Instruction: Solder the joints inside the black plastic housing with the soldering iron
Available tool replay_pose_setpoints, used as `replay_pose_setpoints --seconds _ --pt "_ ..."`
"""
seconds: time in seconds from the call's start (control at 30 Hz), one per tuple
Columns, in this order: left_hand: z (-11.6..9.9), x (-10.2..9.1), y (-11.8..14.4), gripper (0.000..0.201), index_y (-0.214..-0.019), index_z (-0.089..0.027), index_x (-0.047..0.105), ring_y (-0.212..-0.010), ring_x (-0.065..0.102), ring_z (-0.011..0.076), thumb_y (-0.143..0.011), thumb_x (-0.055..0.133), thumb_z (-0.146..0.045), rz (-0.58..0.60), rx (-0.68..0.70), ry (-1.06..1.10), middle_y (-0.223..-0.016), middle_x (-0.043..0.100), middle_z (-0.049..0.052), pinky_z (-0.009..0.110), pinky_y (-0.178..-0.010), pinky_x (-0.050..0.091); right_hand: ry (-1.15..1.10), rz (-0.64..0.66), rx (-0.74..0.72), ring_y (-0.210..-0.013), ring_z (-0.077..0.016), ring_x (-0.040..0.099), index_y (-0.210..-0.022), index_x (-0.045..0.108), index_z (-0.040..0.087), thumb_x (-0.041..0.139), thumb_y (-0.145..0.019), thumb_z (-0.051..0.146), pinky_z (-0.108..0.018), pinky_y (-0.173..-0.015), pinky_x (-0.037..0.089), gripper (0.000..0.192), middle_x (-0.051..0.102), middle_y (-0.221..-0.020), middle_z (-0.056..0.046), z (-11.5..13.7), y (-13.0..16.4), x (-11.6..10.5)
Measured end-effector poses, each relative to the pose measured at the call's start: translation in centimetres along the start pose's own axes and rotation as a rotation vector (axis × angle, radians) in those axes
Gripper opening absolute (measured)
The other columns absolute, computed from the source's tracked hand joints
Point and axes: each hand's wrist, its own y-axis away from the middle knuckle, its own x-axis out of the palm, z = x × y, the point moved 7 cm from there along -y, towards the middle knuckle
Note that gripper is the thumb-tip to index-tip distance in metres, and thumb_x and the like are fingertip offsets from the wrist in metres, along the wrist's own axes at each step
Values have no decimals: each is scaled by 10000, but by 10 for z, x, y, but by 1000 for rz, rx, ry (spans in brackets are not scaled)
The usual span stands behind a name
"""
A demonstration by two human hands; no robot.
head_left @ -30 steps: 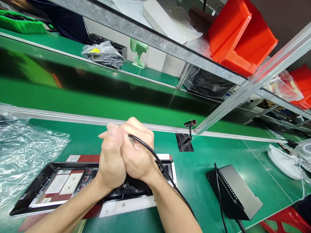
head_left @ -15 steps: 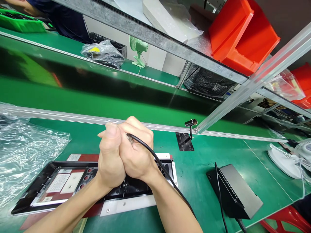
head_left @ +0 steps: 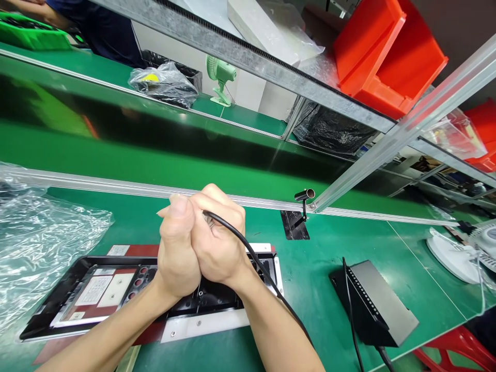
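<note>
I see both fists clamped on one tool — left hand (head_left: 179,253) bracing right hand (head_left: 219,247), thin black cable (head_left: 256,261) trailing, steadied over flat black plastic panel (head_left: 116,289).

A green worktop (head_left: 321,279) carries everything — a black framed panel (head_left: 101,294) lies directly under the clasped left hand (head_left: 176,258) and right hand (head_left: 220,248). Crumpled clear plastic wrap (head_left: 42,243) sits well to their left; a grey-topped black box (head_left: 374,305) lies to the right, with a white fan (head_left: 461,253) beyond it.
</note>
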Motion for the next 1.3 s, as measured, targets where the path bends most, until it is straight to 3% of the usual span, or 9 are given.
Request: replay_pose_setpoints --seconds 0.13,0.3,0.5,0.6,0.77,0.93,1.3 --pt "-1 1 0 783 -728 -285 522 -676 367 199 -1156 693 -917 19 -22 5 -740 447 -20 394 -551 402 17 22 19 -865 -202 740 -873 841 250 658 -1292 366 -327 -785 654 471 811 -888 -53 0 0 3" --pt "-4 1 0 818 -708 -271 590 -669 296 193 -1115 717 -969 1 -14 3 -742 372 -31 376 -521 389 44 35 55 -915 -199 760 -923 860 267 729 -1284 398 -325 -844 682 405 835 -919 -39 2 -1 5" --pt "-6 2 -1 798 -707 -272 641 -662 346 198 -1110 744 -953 6 -27 25 -751 472 -10 390 -513 469 22 22 38 -903 -205 757 -896 852 263 625 -1305 443 -351 -828 694 501 849 -928 -51 0 0 6" --pt "-6 1 0 812 -699 -268 636 -667 331 189 -1095 755 -967 -12 -14 30 -746 418 -23 380 -521 440 7 -35 -41 -839 -199 731 -899 854 259 604 -1288 399 -335 -755 660 483 828 -889 -55 2 0 3" --pt "6 -2 2 842 -741 -294 479 -673 389 199 -1012 796 -1026 -17 -96 45 -742 440 -31 400 -569 445 17 -24 -8 -843 -168 717 -886 816 256 615 -1316 405 -288 -768 634 497 776 -886 -35 0 2 3" --pt "16 4 5 886 -716 -304 382 -676 395 207 -1001 727 -1068 84 -211 97 -757 385 -29 454 -629 544 21 -29 -42 -841 -155 705 -897 817 244 637 -1326 393 -260 -771 617 488 760 -883 -27 2 2 3" --pt "17 4 6 871 -752 -308 265 -690 253 198 -1081 691 -993 104 -180 84 -770 255 -47 433 -608 494 -13 -60 -41 -858 -181 715 -864 804 262 594 -1333 400 -299 -797 638 533 789 -895 -44 0 4 1"
